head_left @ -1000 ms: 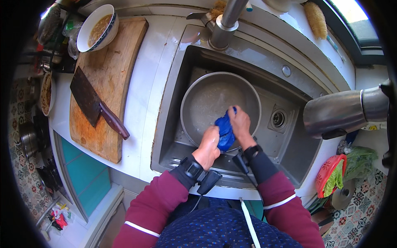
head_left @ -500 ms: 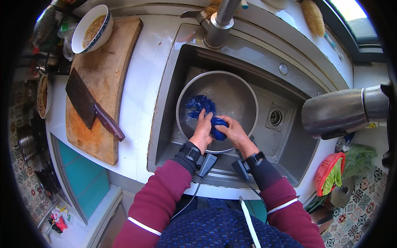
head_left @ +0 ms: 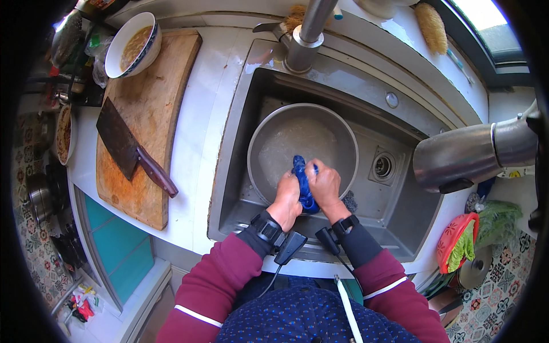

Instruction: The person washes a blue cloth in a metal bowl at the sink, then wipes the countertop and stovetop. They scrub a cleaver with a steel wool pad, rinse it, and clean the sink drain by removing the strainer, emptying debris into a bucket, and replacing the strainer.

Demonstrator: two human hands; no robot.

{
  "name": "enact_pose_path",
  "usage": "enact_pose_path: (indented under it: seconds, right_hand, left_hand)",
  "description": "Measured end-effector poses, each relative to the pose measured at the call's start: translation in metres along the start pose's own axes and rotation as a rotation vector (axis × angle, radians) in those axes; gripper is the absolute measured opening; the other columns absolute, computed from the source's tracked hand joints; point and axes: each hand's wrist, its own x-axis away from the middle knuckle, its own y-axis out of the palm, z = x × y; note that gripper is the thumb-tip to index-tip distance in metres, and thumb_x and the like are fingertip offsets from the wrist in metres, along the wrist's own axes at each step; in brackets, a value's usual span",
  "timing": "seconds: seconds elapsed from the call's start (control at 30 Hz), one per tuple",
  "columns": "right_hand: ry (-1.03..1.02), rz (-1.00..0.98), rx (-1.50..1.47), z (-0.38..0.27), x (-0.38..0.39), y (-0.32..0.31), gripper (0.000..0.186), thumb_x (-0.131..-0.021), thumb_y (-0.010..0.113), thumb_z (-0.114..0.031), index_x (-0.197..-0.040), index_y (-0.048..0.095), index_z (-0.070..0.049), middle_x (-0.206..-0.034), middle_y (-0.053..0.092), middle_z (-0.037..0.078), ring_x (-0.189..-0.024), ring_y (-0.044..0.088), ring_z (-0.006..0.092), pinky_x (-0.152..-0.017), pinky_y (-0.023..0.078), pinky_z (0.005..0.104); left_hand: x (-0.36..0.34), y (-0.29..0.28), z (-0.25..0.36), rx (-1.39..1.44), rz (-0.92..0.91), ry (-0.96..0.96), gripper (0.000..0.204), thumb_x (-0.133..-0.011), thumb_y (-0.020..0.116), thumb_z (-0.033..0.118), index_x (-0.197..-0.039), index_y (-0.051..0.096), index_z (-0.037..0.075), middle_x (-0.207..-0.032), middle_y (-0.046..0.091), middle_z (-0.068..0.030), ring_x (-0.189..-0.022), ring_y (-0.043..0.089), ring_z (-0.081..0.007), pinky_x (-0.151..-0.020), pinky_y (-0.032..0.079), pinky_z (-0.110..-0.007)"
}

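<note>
Just below the centre of the frame, the left hand (head_left: 287, 197) and right hand (head_left: 324, 185) are both curled closed, gripping a bunched blue cloth (head_left: 303, 182) between them. The cloth is over the near part of a round metal basin (head_left: 300, 134), which sits in a grey sink (head_left: 366, 212). At the left of the frame, a cleaver (head_left: 119, 137) lies on a wooden board (head_left: 151, 91), with a bowl (head_left: 150, 52) at the board's upper end.

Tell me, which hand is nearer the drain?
Right. The right hand is left of the drain; the left hand is farther left, across the blue cloth.
</note>
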Motion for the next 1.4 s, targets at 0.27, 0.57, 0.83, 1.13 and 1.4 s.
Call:
enact_pose_path:
  seconds: [0.27, 0.57, 0.83, 1.13, 1.4]
  right_hand:
    - [0.112, -0.127, 0.136, 0.053, -0.025, 0.030, 0.036, -0.091, 0.058, -0.024, -0.122, 0.048, -0.009, -0.117, 0.059, 0.022, -0.106, 0.058, 0.0421, -0.086, 0.048, 0.0513]
    - [0.273, -0.656, -0.850, 0.016, 0.002, -0.014, 0.036, -0.084, 0.062, -0.007, -0.119, 0.057, 0.000, -0.110, 0.060, 0.007, -0.101, 0.056, 0.0165, -0.093, 0.044, 0.0285]
    - [0.261, -0.425, -0.773, -0.033, 0.039, -0.038, 0.028, -0.089, 0.065, -0.034, -0.095, 0.067, -0.006, -0.074, 0.064, 0.010, -0.068, 0.060, 0.0175, -0.067, 0.048, 0.0305]
    - [0.115, 0.021, 0.072, 0.015, -0.015, 0.007, 0.022, -0.092, 0.055, -0.029, -0.089, 0.066, -0.010, -0.079, 0.066, 0.023, -0.078, 0.064, 0.0424, -0.070, 0.049, 0.0506]
    - [-0.055, -0.493, 0.192, 0.062, -0.013, 0.039, 0.039, -0.085, 0.064, -0.015, -0.122, 0.053, -0.008, -0.110, 0.063, 0.023, -0.109, 0.057, 0.0403, -0.092, 0.046, 0.0460]
  left_hand:
    - [0.021, -0.018, 0.058, -0.345, 0.154, -0.002, 0.070, -0.084, 0.065, 0.021, -0.145, 0.031, 0.027, -0.146, 0.029, -0.0170, -0.133, 0.028, -0.0407, -0.099, 0.031, -0.069]
    - [-0.023, -0.019, 0.008, -0.072, 0.103, -0.071, 0.066, -0.094, 0.056, 0.027, -0.150, 0.022, 0.022, -0.147, 0.032, -0.0146, -0.128, 0.037, -0.0397, -0.101, 0.037, -0.055]
    - [0.014, -0.005, 0.014, 0.014, 0.007, 0.055, 0.033, -0.097, 0.049, 0.022, -0.123, 0.050, 0.003, -0.101, 0.062, -0.0121, -0.086, 0.064, -0.0216, -0.076, 0.054, -0.034]
    - [0.031, 0.010, 0.012, -0.195, 0.084, -0.049, 0.023, -0.091, 0.050, 0.010, -0.113, 0.055, 0.004, -0.097, 0.062, -0.0078, -0.086, 0.063, -0.0202, -0.074, 0.054, -0.035]
    - [0.015, -0.022, 0.035, -0.184, 0.148, -0.080, 0.070, -0.087, 0.061, 0.018, -0.146, 0.027, 0.031, -0.156, 0.011, -0.0168, -0.137, 0.010, -0.0551, -0.103, 0.020, -0.071]
